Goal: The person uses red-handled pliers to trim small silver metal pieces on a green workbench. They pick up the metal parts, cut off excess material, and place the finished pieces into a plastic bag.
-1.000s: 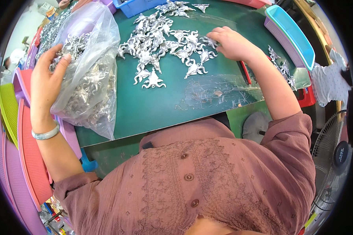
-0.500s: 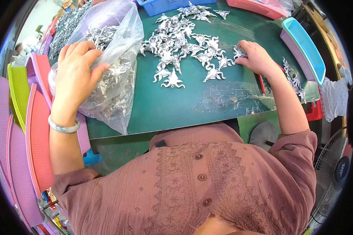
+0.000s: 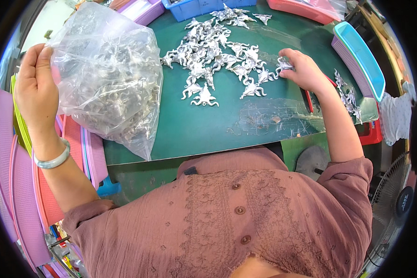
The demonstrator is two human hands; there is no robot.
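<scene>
Head view inspected: my left hand (image 3: pixel 37 88) has thumb and fingers pinched on the upper left edge of a clear plastic bag (image 3: pixel 111 78), which bulges with silver-coloured horned castings and sits on the left of the green bench (image 3: pixel 194 134), its lower corner reaching the front edge. My right hand (image 3: pixel 306 69) is curled narrow over a single horned casting (image 3: pixel 283 65) at the right of the loose pile (image 3: pixel 213 51); whether the fingers grip it or merely touch it, I cannot tell. Findings on method, in my judgement: the left pinch should take a gathered fold, not one thin layer, since the pointed horns could pierce or tear the film under load. The bag's weight is best borne by the bench, with that front corner drawn inward. On the right, the curled horns look apt to hook neighbours, so pieces should be parted one by one with a light touch, clear of the red-handled tool (image 3: pixel 309 101) lying beside my wrist.
</scene>
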